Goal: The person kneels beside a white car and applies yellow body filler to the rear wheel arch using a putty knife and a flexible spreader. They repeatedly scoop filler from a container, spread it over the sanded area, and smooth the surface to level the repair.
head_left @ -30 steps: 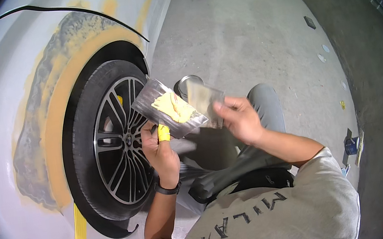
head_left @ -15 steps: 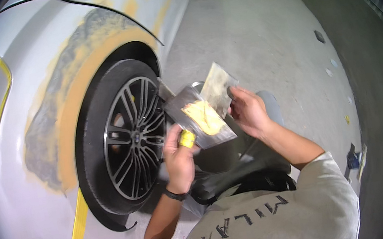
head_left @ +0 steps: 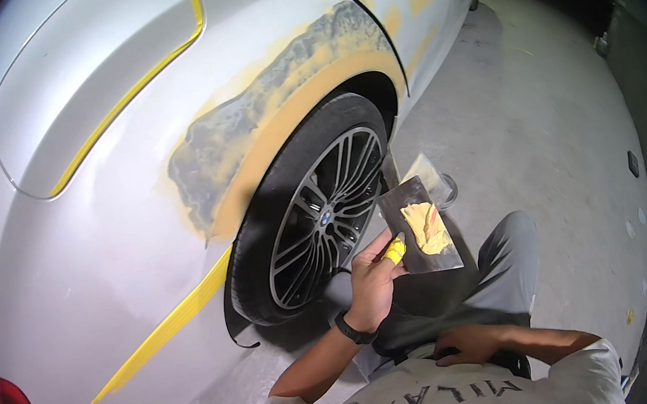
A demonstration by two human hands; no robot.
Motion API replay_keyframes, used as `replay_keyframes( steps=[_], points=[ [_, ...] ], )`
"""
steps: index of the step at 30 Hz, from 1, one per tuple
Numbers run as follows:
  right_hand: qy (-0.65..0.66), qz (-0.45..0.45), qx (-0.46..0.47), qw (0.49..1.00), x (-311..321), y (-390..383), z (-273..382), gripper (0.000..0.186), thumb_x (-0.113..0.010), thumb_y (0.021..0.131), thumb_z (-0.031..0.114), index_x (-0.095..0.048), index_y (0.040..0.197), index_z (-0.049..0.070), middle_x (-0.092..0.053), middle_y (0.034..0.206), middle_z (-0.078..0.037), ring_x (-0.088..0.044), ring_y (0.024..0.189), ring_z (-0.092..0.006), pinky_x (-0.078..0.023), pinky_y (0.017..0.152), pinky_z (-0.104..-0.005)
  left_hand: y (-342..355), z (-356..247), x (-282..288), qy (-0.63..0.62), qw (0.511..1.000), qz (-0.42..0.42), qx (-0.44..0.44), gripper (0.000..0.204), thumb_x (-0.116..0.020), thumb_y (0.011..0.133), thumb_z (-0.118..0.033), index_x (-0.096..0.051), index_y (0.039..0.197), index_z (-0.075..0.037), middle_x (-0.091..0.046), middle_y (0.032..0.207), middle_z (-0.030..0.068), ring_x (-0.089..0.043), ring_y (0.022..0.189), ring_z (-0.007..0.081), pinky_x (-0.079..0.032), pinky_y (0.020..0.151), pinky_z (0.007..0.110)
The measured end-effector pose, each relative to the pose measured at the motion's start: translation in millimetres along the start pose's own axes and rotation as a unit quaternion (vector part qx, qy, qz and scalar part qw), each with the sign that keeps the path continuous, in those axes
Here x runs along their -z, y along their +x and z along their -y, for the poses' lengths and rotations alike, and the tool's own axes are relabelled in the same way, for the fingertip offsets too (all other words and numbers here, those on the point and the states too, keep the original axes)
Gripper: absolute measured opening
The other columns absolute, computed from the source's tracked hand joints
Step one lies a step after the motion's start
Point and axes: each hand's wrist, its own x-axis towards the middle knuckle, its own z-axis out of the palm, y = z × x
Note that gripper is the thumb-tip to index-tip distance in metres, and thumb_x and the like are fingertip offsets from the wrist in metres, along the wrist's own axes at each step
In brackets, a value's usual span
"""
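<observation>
My left hand [head_left: 374, 282] holds a dark rectangular filler plate [head_left: 393, 213], with a mound of pale yellow body filler [head_left: 426, 229] on it. Yellow tape [head_left: 395, 250] wraps the thumb, which presses the plate's near edge. Behind this plate a light, smeared spreader [head_left: 427, 171] sticks out; what supports it is hidden. Against my shirt at the waist lies my right hand [head_left: 471, 342], fingers stretched along the cloth and no tool visible in it. Beyond the left hand is the car's wheel [head_left: 326, 218], under a fender with a grey and yellow filler patch [head_left: 248, 138].
The silver car body [head_left: 102, 274] fills the left side, with yellow masking tape [head_left: 168, 331] below the wheel arch and more along a panel seam. Behind the plate a round can [head_left: 447, 189] shows in part. Concrete floor [head_left: 546, 138] extends to the right.
My right hand has let go of the light spreader and moved down to my waist. My view has turned left, showing more of the car's rear. The left hand still holds the plate.
</observation>
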Motion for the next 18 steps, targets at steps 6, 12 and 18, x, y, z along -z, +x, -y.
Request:
replay_keyframes(
  steps=[6, 12, 18],
  points=[
    [-0.098, -0.018, -0.152, 0.983, -8, 8, 9, 0.044, -0.053, 0.108, 0.04, -0.069, 0.123, 0.002, -0.072, 0.118, -0.024, -0.067, 0.117, -0.0411, -0.051, 0.102, -0.05, 4, -5, 12, -0.032, 0.999, 0.007, 0.018, 0.047, -0.053, 0.107, 0.002, -0.051, 0.154, 0.006, -0.071, 0.133, 0.013, -0.074, 0.108, 0.0183, -0.062, 0.094, 0.036],
    [-0.081, 0.048, -0.238, 0.967, -1, -14, 38, 0.04, -0.053, 0.107, 0.038, -0.071, 0.123, 0.007, -0.074, 0.114, -0.023, -0.07, 0.112, -0.0428, -0.054, 0.098, -0.051, 12, -2, 16, -0.021, 0.999, 0.008, 0.034, 0.044, -0.054, 0.107, 0.0, -0.054, 0.151, 0.006, -0.073, 0.127, 0.011, -0.074, 0.101, 0.0164, -0.063, 0.089, 0.034],
    [-0.04, -0.1, -0.289, 0.951, -61, -78, 52, 0.036, -0.053, 0.106, 0.035, -0.071, 0.126, 0.011, -0.076, 0.116, -0.02, -0.071, 0.109, -0.0422, -0.057, 0.092, -0.049, 33, 2, 24, -0.011, 0.995, 0.09, 0.051, 0.041, -0.058, 0.109, -0.006, -0.059, 0.149, 0.003, -0.073, 0.127, 0.0094, -0.073, 0.104, 0.0154, -0.062, 0.09, 0.033]
  ],
)
